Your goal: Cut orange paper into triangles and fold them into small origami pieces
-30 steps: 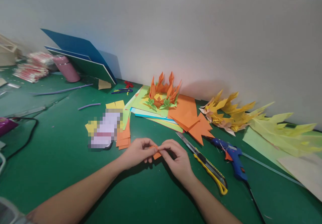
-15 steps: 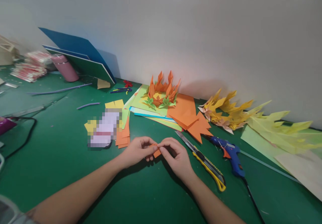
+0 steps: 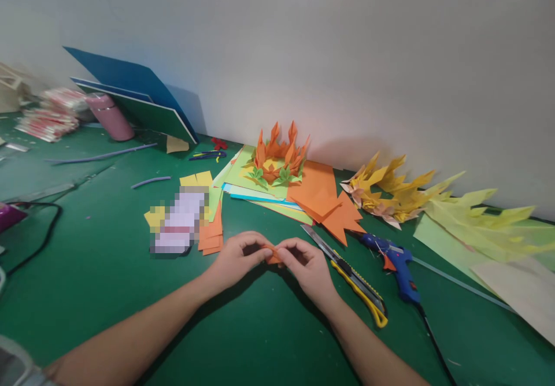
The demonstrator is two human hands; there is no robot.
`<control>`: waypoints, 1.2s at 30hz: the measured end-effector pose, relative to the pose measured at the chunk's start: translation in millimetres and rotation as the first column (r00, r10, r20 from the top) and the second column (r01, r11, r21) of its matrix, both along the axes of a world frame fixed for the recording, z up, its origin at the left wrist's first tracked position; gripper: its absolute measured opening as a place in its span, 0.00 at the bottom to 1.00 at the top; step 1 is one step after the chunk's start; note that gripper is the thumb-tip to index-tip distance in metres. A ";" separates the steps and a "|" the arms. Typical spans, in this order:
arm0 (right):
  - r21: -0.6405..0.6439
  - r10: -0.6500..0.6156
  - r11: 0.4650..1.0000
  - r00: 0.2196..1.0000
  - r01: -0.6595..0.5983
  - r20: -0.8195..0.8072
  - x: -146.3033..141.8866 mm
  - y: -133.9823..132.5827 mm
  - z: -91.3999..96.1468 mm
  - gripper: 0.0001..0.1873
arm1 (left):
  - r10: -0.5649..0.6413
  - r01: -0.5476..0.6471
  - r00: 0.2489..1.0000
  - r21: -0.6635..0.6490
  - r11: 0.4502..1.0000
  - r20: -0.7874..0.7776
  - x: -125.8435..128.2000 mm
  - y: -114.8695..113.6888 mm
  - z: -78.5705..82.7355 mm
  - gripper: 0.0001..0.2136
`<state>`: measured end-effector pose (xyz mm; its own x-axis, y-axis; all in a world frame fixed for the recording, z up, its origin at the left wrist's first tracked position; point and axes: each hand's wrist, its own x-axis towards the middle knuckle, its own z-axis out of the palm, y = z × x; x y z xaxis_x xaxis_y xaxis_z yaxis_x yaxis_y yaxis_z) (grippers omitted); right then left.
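Between my two hands is a small folded piece of orange paper (image 3: 273,256). My left hand (image 3: 243,258) pinches its left side between thumb and fingers. On the other side, my right hand (image 3: 306,267) grips it the same way, and the fingertips hide part of the folds. Orange paper squares (image 3: 211,238) lie just left of my left hand, partly beside a blurred-out phone-like object (image 3: 182,221). A yellow utility knife (image 3: 353,279) with its blade out rests close to my right hand.
An orange folded-paper crown (image 3: 281,158) stands on coloured sheets at the back. Rightward lie a blue hot glue gun (image 3: 401,270) with its cord, a yellow paper crown (image 3: 390,192) and pale green paper leaves (image 3: 485,218). A pink bottle (image 3: 110,117) leans against boards (image 3: 130,77) at left.
My fingers have shifted on the orange paper; it is turned flatter, and both thumbs now press on its top. The view has moved very slightly.
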<state>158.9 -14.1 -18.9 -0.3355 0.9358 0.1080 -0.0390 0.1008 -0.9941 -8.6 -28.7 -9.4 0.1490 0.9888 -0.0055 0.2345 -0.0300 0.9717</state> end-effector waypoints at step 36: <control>-0.073 0.068 0.994 0.992 -0.076 -0.108 0.4 -2.3 -0.4 0.13 | -0.046 0.061 0.998 0.328 0.943 -0.053 1.2 -5.7 -1.6 0.08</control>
